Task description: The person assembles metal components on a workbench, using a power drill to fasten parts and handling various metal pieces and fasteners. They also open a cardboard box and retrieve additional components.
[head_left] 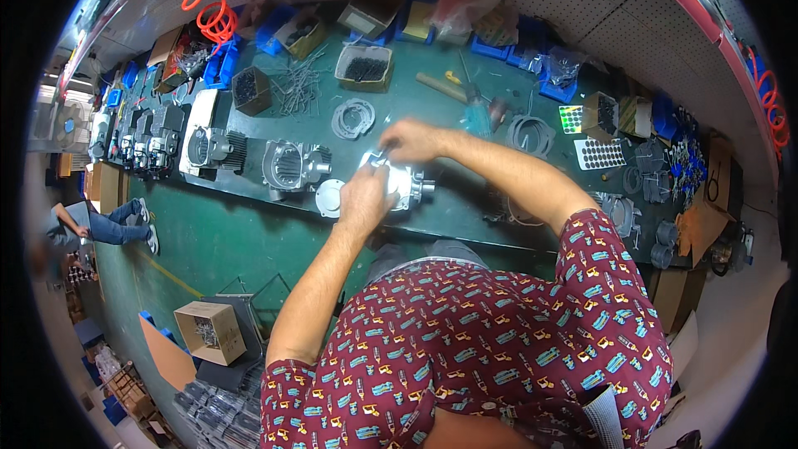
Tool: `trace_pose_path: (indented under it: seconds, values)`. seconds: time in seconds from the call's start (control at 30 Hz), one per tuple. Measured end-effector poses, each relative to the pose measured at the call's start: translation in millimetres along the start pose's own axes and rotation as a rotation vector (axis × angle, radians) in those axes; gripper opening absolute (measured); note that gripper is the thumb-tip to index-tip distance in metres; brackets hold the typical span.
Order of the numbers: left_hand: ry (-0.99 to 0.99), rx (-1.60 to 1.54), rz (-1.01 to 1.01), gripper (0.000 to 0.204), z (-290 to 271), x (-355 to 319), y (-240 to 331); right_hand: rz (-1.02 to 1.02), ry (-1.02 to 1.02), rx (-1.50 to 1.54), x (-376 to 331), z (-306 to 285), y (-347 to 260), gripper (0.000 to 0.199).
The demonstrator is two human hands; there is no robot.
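A bright silver cast metal housing [406, 187] rests at the near edge of the green workbench [453, 220], directly in front of me. My left hand [364, 195] is closed on its left side. Over its far edge, my right hand [411, 141] has its fingers curled together; whatever they pinch is too small and blurred to make out. Beside my left hand lies a round silver cover [330, 198]. Another open grey housing [293, 166] stands farther left. Beyond my hands is a stack of thin grey rings [353, 118].
Boxes of small black parts [364, 66] and loose metal rods [299, 87] lie at the back. A teal power tool [477, 116] is beyond my right forearm. More housings [150, 137] line the left end. A person [108, 223] is at far left; a carton [208, 331] stands below the bench.
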State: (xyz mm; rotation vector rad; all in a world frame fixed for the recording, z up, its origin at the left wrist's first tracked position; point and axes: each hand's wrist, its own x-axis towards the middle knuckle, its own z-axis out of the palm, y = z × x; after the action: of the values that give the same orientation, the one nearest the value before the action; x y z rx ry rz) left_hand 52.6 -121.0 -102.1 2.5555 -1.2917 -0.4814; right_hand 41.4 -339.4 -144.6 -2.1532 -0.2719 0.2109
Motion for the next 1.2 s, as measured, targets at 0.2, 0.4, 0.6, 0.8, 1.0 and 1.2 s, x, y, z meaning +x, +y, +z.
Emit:
trace_pose_path:
  seconds: [0.2,0.4,0.6,0.8,1.0,1.2]
  values:
    - [-0.086,0.033,-0.031,0.045,-2,4,3,0.245,0.050,0.023,6,14,9,0.021]
    - [-0.069,0.055,-0.017,0.044,10,6,1,0.297,0.081,-0.040,3,21,3,0.018]
    - [0.010,0.004,-0.008,0.046,7,-1,-2,0.285,0.116,-0.082,-2,23,-5,0.023]
    - [0.539,-0.298,-0.191,0.036,18,-52,-42,0.282,0.215,-0.028,-15,31,9,0.027]
    - [0.264,-0.103,-0.322,0.053,39,-89,-89,0.289,0.515,0.097,-42,23,-19,0.031]
    - [0.115,0.053,-0.140,0.049,63,-59,-126,0.260,0.715,0.285,-67,38,-77,0.024]
